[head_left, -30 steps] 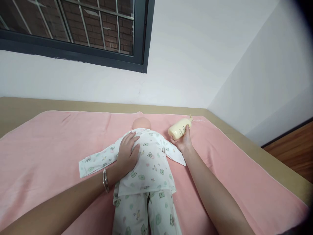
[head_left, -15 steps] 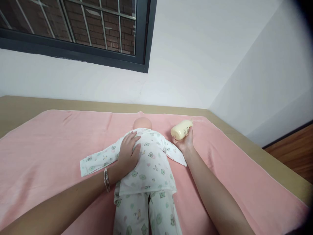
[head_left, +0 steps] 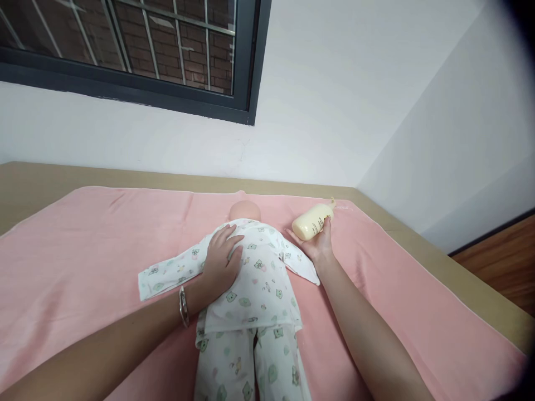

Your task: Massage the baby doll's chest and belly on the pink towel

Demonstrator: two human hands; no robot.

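A baby doll (head_left: 245, 210) lies lengthwise on a pink cloth (head_left: 104, 239), its bald head at the far end. It wears a white top (head_left: 265, 278) and matching trousers (head_left: 273, 362), both with small green and pink prints. My left hand (head_left: 223, 259) rests flat on the upper part of the top, fingers spread. Beyond the doll's right-side sleeve, my right hand (head_left: 320, 245) cradles a pale yellow pump bottle (head_left: 311, 221). The bottle is tilted on its side, base towards me and pump away. My thumb is against its side, and several fingers stretch out beneath it.
The cloth covers a tan surface (head_left: 175, 180) that meets a white wall (head_left: 326, 111). A dark-framed window (head_left: 246, 72) with bars is at the upper left. A brown wooden panel (head_left: 501, 262) stands at the right edge.
The bottle has turned slightly so that its pump now shows at the far end. My right fingers have straightened and spread out to the left. My left hand stays on the top.
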